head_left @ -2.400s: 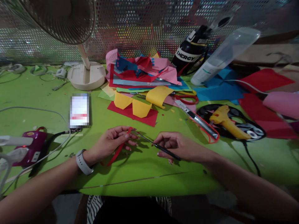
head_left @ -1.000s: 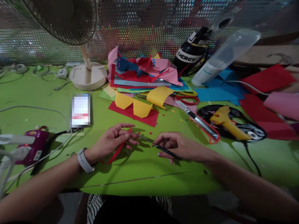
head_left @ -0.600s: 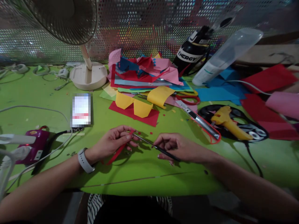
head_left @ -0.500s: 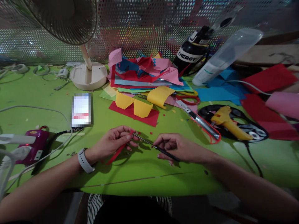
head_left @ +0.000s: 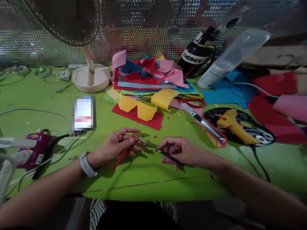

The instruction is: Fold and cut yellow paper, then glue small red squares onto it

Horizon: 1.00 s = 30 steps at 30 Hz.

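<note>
Straightened now, the index finger of the left hand [head_left: 120, 143] reaches out above the strip [head_left: 122, 158], where half a second ago it bent down onto it. At the far right, the red sheet [head_left: 275, 83] has also shifted and changed outline.

The red strip is pinched near its upper end between the left thumb and the fingers behind it; the other fingers are loosely spread. From that pinch it slants down below the hand, toward the table's near edge, its lower end free of the fingers. Whether that end touches the table [head_left: 168, 191] I cannot tell.

The right hand [head_left: 176, 148] is curled closed around the black handle of a slim metal tool [head_left: 171, 157], seen almost edge-on. Its tip points left, at the strip's upper end beside the left thumb; contact there is too small to judge.

Two red scraps [head_left: 155, 136] lie just beyond the tool. Farther back, a folded yellow piece [head_left: 146, 111] stands on a red card [head_left: 157, 123]. Right of these lie a cutter [head_left: 205, 123] and a yellow glue gun [head_left: 231, 126]. A phone [head_left: 83, 112] lies beyond the left wrist.
</note>
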Each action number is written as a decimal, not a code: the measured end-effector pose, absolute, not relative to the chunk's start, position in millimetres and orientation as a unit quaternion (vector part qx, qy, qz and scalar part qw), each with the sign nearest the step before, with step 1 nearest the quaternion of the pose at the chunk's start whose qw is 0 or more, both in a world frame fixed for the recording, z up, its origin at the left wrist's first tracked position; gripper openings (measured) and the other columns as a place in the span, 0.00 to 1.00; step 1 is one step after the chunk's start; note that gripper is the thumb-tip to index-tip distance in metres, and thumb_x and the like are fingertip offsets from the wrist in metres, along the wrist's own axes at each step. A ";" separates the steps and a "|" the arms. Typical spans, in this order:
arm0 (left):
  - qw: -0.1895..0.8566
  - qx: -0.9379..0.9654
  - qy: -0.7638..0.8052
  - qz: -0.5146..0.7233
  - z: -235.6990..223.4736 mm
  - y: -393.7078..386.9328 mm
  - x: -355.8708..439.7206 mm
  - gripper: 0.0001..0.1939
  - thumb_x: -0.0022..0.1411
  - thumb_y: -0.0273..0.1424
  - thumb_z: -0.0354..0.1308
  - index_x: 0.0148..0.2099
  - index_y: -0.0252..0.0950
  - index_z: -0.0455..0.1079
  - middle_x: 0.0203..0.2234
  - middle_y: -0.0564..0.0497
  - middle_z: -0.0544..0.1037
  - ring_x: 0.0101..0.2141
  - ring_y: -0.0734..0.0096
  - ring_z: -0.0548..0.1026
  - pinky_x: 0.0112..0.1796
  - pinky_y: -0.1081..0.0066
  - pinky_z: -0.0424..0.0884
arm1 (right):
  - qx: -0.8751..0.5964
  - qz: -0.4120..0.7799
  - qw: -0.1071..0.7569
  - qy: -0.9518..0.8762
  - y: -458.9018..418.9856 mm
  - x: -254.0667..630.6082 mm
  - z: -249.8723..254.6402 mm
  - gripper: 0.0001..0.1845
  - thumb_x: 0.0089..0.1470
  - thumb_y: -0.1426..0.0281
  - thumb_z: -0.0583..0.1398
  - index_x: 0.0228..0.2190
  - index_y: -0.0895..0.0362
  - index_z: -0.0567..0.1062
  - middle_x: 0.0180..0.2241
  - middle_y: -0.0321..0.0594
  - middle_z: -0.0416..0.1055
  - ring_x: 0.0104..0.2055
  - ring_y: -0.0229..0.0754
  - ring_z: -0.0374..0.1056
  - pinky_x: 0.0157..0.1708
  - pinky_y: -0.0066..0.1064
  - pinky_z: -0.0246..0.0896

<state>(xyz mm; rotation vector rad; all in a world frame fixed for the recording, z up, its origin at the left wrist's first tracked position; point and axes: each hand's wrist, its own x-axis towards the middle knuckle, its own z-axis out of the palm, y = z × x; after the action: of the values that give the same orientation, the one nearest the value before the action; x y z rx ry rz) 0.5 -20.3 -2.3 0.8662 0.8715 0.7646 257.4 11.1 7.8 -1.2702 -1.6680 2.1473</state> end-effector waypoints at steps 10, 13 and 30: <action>0.766 0.360 0.405 0.346 -7.5 -21.1 -0.6 0.11 0.65 0.33 0.61 0.47 0.32 0.71 0.38 0.45 0.81 0.33 0.72 0.80 0.30 0.75 0.74 | -0.422 0.719 0.095 -0.544 13.2 257.9 6.1 0.27 0.36 0.59 0.74 0.34 0.58 0.71 0.20 0.24 0.64 0.17 0.27 0.63 0.17 0.21 0.63; 0.765 0.359 0.410 0.343 -6.5 -21.2 0.0 0.10 0.65 0.33 0.60 0.46 0.32 0.72 0.37 0.45 0.82 0.32 0.73 0.80 0.30 0.75 0.74 | -0.422 0.716 0.093 -0.548 12.5 258.7 4.8 0.27 0.36 0.58 0.74 0.35 0.57 0.71 0.20 0.24 0.64 0.17 0.28 0.63 0.17 0.21 0.64; 0.753 0.359 0.413 0.365 -4.5 -19.9 2.5 0.12 0.63 0.33 0.63 0.46 0.32 0.72 0.38 0.45 0.81 0.32 0.73 0.80 0.29 0.76 0.73 | -0.432 0.717 0.071 -0.542 11.9 257.9 8.1 0.29 0.35 0.56 0.74 0.34 0.57 0.71 0.21 0.26 0.65 0.18 0.29 0.64 0.17 0.22 0.64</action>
<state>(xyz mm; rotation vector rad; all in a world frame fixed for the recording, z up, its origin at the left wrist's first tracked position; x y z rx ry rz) 2.5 -19.9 -4.5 0.7832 0.9019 0.7960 257.9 11.9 8.1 -1.2997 -1.6292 2.1565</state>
